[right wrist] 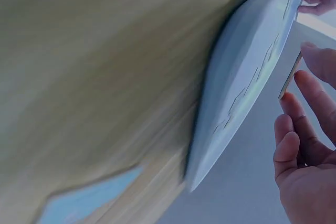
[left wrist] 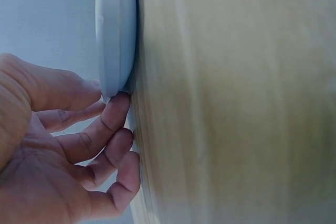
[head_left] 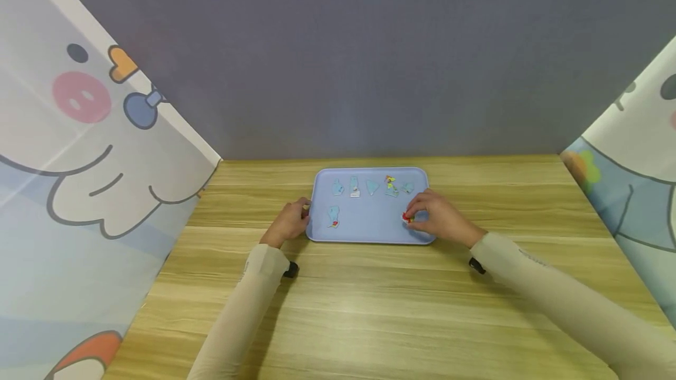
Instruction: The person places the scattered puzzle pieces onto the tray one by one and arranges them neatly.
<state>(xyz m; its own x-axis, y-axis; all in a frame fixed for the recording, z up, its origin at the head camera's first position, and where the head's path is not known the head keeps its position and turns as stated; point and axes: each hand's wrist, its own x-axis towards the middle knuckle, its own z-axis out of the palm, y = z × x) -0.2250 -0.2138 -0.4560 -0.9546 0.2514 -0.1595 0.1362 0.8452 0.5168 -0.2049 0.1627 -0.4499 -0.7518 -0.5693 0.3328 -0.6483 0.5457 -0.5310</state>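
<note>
A pale blue tray (head_left: 369,239) lies on the wooden table with several flat, light blue puzzle pieces in it. Most form a row along the far side, among them a triangular piece (head_left: 372,186) and one with a yellow figure (head_left: 391,186). Another piece (head_left: 334,216) with a red spot lies near the left end. My left hand (head_left: 290,220) grips the tray's left edge, thumb and fingertips at the rim (left wrist: 116,35). Over the tray's right end, my right hand (head_left: 440,216) pinches a thin red-and-white puzzle piece (right wrist: 290,77) between thumb and fingers, raised off the tray.
The wooden table (head_left: 364,309) extends in front of the tray and to both sides. Behind it rises a grey panel (head_left: 369,63). Walls with cartoon prints stand at the left (head_left: 105,192) and right (head_left: 634,192).
</note>
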